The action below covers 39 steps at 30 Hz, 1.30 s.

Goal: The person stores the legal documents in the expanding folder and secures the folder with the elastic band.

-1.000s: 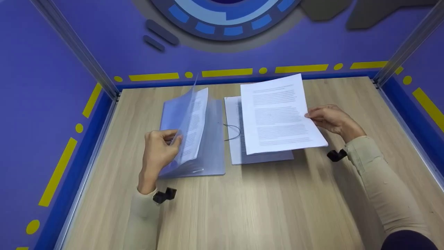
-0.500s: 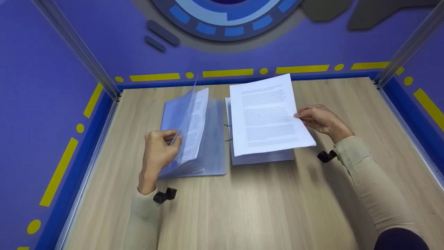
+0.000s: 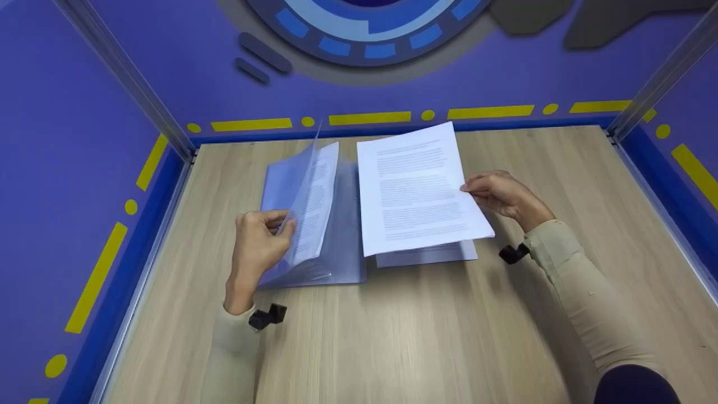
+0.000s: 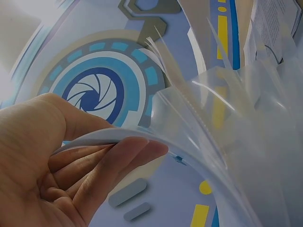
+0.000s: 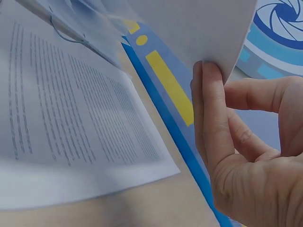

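A translucent plastic folder (image 3: 352, 252) lies opened at the left of the head view, with printed paper (image 3: 314, 202) among its raised clear leaves. My left hand (image 3: 257, 241) pinches those leaves at their left edge, thumb on one side and fingers on the other, as the left wrist view also shows. To the right, my right hand (image 3: 499, 195) pinches the right edge of a raised printed sheet (image 3: 418, 191). Beneath that sheet lies more printed paper (image 3: 426, 256), mostly covered in the head view. In the right wrist view, a thin dark cord (image 5: 59, 32) loops at this lower paper's edge.
A wooden table (image 3: 415, 336) carries everything. Blue panels with yellow marks (image 3: 370, 118) and metal corner posts (image 3: 126, 78) enclose it at the back and sides. Black wrist-worn devices (image 3: 268, 317) sit at the cuffs.
My right hand has carried the raised printed sheet leftward, to the folder's right edge, covering the cord in the head view. My left hand and the leaves stay in place.
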Each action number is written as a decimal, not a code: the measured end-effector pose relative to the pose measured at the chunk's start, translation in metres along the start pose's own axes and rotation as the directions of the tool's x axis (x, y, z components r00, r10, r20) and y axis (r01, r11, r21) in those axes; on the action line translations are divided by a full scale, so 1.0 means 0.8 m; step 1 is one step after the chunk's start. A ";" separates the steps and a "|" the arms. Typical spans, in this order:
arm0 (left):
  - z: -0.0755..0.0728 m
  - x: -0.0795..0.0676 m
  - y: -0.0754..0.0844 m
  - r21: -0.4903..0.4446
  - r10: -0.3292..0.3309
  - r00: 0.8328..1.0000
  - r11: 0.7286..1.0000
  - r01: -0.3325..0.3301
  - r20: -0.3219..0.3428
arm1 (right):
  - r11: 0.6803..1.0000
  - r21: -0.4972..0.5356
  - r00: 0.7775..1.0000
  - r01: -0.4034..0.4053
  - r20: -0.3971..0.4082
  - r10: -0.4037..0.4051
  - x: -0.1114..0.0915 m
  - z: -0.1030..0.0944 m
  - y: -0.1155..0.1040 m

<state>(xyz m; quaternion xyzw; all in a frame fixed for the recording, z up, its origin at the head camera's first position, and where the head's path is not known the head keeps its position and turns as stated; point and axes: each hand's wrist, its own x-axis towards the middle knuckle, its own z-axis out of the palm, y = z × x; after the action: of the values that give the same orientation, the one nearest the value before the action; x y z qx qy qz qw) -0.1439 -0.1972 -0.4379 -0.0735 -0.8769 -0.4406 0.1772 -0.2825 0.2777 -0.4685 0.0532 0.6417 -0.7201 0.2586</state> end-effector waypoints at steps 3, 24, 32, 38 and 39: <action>0.000 -0.001 0.000 -0.001 0.008 1.000 1.000 -0.008 0.004 | 1.000 0.016 1.000 0.000 0.011 0.000 0.005 0.007 0.003; -0.001 0.000 0.000 0.004 0.010 1.000 1.000 -0.010 -0.014 | 1.000 -0.029 1.000 0.006 -0.016 -0.007 0.029 0.051 0.014; -0.001 0.000 0.001 0.009 0.016 1.000 1.000 -0.016 -0.013 | 1.000 0.004 1.000 -0.012 -0.021 0.012 0.036 0.065 0.014; -0.001 0.000 0.002 0.008 0.014 1.000 1.000 -0.013 -0.022 | 1.000 -0.026 1.000 -0.016 -0.022 0.016 0.042 0.077 0.015; -0.001 0.000 0.002 0.007 0.013 1.000 1.000 -0.013 -0.020 | 0.999 -0.031 1.000 -0.020 -0.023 0.019 0.043 0.079 0.015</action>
<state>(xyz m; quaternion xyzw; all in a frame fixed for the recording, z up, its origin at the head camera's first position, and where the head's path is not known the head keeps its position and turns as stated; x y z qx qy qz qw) -0.1430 -0.1967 -0.4361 -0.0741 -0.8762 -0.4371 0.1890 -0.2905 0.2069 -0.4829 0.0636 0.6553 -0.7067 0.2590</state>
